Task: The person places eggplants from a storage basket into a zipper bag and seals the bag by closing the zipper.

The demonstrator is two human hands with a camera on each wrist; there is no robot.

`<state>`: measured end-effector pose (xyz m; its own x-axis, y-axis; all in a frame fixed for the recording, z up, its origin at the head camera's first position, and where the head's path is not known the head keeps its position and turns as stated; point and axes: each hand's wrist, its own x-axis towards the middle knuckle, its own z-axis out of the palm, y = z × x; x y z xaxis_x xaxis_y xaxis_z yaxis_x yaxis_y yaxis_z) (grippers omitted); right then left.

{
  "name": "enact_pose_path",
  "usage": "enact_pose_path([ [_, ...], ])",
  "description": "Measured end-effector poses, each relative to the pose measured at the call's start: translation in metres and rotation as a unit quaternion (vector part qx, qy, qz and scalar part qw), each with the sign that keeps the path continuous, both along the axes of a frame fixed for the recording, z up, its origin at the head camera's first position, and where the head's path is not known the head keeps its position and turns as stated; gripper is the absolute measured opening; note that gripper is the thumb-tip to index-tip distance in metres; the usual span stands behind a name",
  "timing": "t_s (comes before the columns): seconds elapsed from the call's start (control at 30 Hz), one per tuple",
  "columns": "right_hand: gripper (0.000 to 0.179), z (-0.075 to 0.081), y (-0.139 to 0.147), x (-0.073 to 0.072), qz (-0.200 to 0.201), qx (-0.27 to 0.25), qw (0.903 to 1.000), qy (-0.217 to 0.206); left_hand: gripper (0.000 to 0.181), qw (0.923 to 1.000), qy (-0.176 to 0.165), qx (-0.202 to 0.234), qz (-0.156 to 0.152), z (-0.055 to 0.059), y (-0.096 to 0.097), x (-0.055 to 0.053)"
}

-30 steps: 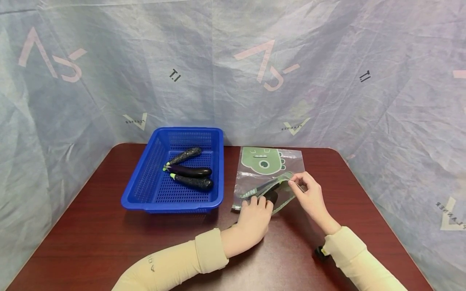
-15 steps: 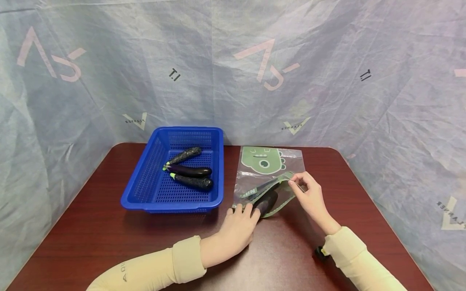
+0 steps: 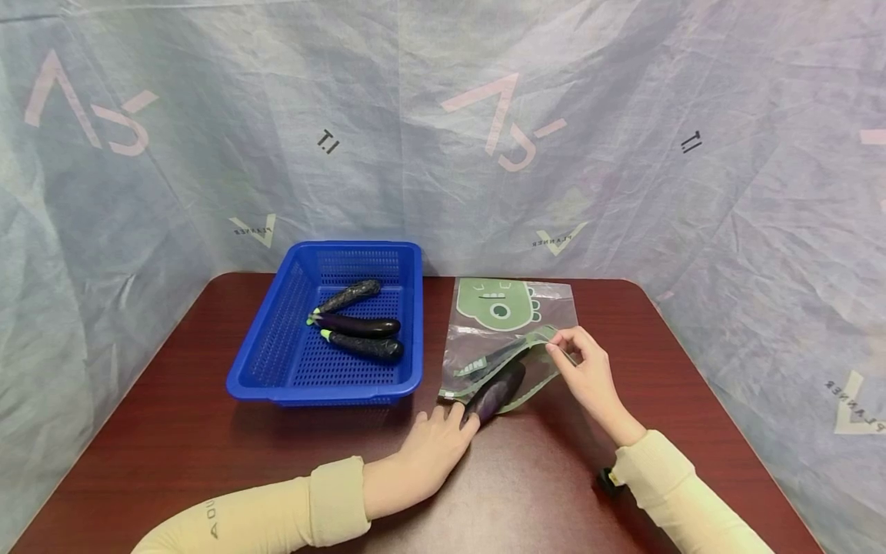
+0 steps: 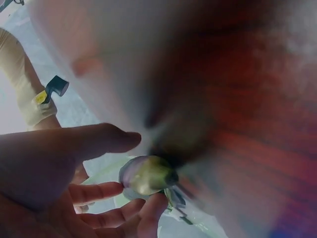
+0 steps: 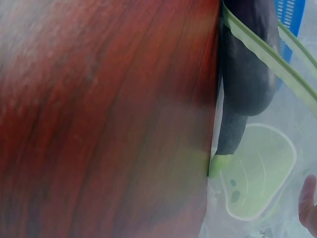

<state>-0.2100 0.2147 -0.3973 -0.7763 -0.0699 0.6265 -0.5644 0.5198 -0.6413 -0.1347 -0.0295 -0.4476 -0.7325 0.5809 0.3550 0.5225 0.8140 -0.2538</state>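
A clear zip bag (image 3: 501, 308) with a green cartoon print lies on the table, its mouth toward me. My right hand (image 3: 588, 373) pinches the mouth's upper edge between thumb and fingers and holds it raised. A dark purple eggplant (image 3: 498, 391) lies partly inside the mouth, its stem end outside. My left hand (image 3: 429, 454) is at that end. In the left wrist view its fingers reach out against the green stem end (image 4: 153, 176), with the thumb apart. The right wrist view shows another eggplant (image 5: 233, 131) deeper in the bag.
A blue perforated basket (image 3: 242, 377) stands left of the bag. Several eggplants lie in it, among them a glossy one (image 3: 360, 325). Grey fabric (image 3: 429, 154) hangs behind and beside the dark red table (image 3: 173, 462).
My left hand has slid back toward me and left along the eggplant to its stem end, its fingers loosening. More of the eggplant shows. The right hand stays at the bag's edge.
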Motion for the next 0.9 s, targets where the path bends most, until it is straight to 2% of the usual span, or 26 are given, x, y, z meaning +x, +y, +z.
enact_pose_path([
  [0.37,0.007,0.0008,0.0009,-0.0003,0.010,0.000,0.9999,-0.006,0.023,0.9997,0.020,0.016,-0.002,-0.0090,-0.0009,-0.0039],
  [0.6,0.007,0.0016,0.0001,-0.0004,0.009,-0.002,1.0000,-0.004,0.024,0.9972,0.063,0.039,-0.011,-0.0051,-0.0020,-0.0049],
  [0.9,0.007,0.0020,0.0002,0.0003,0.008,-0.004,1.0000,0.001,0.022,0.9993,0.033,0.019,0.000,0.0006,0.0002,-0.0076],
])
